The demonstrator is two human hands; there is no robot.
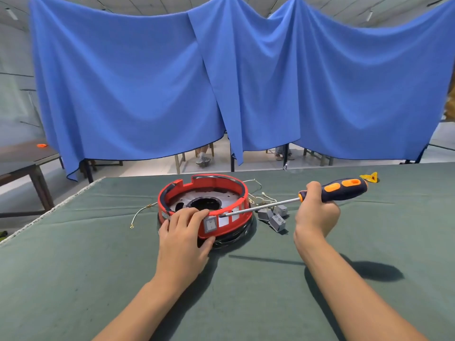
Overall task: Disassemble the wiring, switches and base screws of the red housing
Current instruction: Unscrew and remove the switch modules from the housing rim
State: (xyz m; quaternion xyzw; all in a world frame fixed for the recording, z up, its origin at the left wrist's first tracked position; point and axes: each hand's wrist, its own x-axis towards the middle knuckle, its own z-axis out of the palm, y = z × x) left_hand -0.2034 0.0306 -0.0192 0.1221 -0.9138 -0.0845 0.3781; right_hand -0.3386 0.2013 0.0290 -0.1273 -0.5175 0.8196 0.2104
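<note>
The red housing sits at frame centre on the green table cloth. The left hand grasps its near wall beside a grey rocker switch. The right hand clenches a screwdriver, tip at the rim. Loose grey switches lie just right.

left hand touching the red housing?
Touching. Head view: left hand grips the red housing, fingers over its near rim, thumb under the wall.
</note>
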